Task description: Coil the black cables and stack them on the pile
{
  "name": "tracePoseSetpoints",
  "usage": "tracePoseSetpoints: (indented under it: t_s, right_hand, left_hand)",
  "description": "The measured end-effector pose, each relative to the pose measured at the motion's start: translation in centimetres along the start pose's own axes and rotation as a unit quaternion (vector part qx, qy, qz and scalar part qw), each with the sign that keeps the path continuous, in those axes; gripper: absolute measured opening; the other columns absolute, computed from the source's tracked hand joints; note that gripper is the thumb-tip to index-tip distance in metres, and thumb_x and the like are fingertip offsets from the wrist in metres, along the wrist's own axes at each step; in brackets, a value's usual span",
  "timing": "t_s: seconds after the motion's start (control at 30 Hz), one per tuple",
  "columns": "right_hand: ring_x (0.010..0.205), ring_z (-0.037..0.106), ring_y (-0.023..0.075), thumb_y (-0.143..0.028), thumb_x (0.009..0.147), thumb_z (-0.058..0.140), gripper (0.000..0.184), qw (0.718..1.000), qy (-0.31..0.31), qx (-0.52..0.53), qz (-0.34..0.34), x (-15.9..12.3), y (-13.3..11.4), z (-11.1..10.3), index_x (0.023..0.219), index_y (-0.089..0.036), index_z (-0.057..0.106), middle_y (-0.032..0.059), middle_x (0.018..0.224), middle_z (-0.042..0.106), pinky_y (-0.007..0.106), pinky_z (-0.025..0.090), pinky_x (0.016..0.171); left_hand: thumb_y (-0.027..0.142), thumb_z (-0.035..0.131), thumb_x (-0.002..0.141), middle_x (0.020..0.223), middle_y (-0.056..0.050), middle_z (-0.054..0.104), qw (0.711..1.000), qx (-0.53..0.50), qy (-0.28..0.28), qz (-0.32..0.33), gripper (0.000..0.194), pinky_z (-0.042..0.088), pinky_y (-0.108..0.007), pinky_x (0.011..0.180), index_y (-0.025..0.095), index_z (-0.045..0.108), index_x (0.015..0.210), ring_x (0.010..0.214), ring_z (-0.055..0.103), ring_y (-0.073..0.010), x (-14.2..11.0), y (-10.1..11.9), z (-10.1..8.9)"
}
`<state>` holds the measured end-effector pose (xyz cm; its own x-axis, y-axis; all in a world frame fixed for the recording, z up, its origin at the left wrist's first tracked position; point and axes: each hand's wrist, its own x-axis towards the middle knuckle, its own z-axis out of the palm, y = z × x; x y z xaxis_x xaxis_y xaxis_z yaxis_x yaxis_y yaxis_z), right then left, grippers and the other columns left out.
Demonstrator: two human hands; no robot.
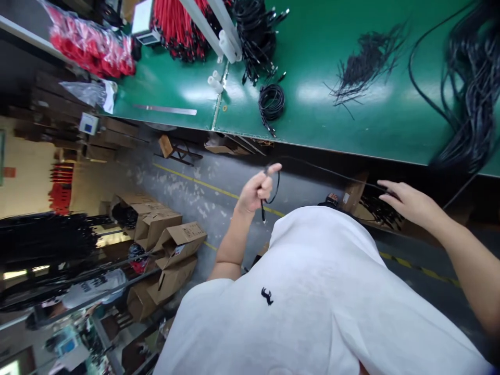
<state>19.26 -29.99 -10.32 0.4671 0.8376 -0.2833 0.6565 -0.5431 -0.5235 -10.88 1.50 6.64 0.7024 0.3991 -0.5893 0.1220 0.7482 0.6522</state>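
Note:
My left hand (255,192) is closed round the end of a thin black cable (278,187), its index finger pointing out to the right. A short loop and the cable's plug (263,213) hang below that hand. From there the cable stretches across in front of the table edge to my right hand (410,203), where it passes between the pinched thumb and fingers. Beyond the right hand a strand slants up toward a large bundle of black cables (469,94) on the table. A finished-looking coil of black cable (271,101) lies on the green table (312,125).
Short black ties or wire pieces (367,60) lie in a pile on the table. Black cables (255,36), red cables (179,26), white tubes (226,47) and a metal ruler (166,110) are farther left. Cardboard boxes (182,237) and a stool (177,148) stand on the floor.

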Motion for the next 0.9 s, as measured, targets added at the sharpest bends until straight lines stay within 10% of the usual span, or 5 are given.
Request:
tracePoseSetpoints:
  t_s: [0.17,0.3,0.43,0.63,0.9]
  right_hand:
    - [0.139,0.042,0.0341,-0.055,0.094,0.048,0.073,0.979,0.074,0.017,-0.191,4.6,-11.8,-2.7,0.150,-0.010,0.042,0.0236,0.150,0.044,0.047,0.038,0.109]
    - [0.095,0.063,0.0218,-0.041,0.101,0.032,0.042,0.948,-0.068,0.066,-0.304,6.7,-17.5,-2.2,0.111,-0.021,0.068,0.0100,0.100,0.069,0.035,0.047,0.086]
    - [0.080,0.059,0.0190,-0.035,0.100,0.036,0.036,0.954,-0.040,0.001,-0.297,5.5,-18.9,-2.2,0.100,-0.019,0.068,0.0095,0.088,0.067,0.027,0.037,0.063]
    - [0.090,0.064,0.0182,-0.046,0.100,0.037,0.041,0.955,-0.042,0.087,-0.281,7.9,-16.6,-2.4,0.104,-0.021,0.070,0.0073,0.099,0.071,0.027,0.043,0.070]
    - [0.070,0.066,0.0238,-0.057,0.097,0.034,0.053,0.988,-0.038,0.028,-0.144,3.2,-5.0,1.4,0.083,-0.022,0.071,0.0135,0.086,0.075,0.032,0.043,0.057]
  left_hand:
    - [0.036,0.070,0.084,0.051,0.008,0.045,0.977,0.069,-0.161,-0.123,0.053,0.021,-0.015,0.034,0.008,0.064,0.129,0.033,0.027,-0.0012,0.4,-3.3,2.0]
    - [0.043,0.073,0.081,0.051,0.006,0.048,0.968,0.061,-0.211,-0.124,0.058,0.023,-0.016,0.034,0.008,0.066,0.126,0.034,0.031,-0.0019,0.3,-3.6,2.7]
    - [0.046,0.074,0.080,0.055,0.005,0.050,0.970,0.064,-0.202,-0.122,0.057,0.026,-0.017,0.035,0.007,0.069,0.122,0.037,0.035,-0.0027,0.4,-3.8,2.7]
    - [0.038,0.068,0.087,0.040,0.011,0.030,0.964,0.031,-0.206,-0.166,0.036,0.014,-0.015,0.030,0.007,0.074,0.104,0.030,0.013,-0.0006,0.0,-4.6,2.3]
    - [0.058,0.040,0.099,0.042,0.013,0.034,0.975,-0.117,0.066,0.179,0.049,0.008,-0.013,0.026,0.034,0.053,0.140,0.025,0.012,-0.0016,-2.9,1.7,-1.2]
